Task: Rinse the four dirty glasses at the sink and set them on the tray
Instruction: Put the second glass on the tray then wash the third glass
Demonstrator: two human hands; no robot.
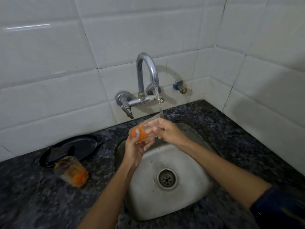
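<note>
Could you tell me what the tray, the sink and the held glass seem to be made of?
Tray: black and glossy, maybe plastic or coated metal. Sink: dull brushed metal, probably stainless steel. Held glass: clear glass, since fingers show through it, smeared orange.

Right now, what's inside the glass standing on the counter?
Orange residue coats the walls and pools at the bottom of the glass beside the tray. Whether it stands rim-up is unclear.
</note>
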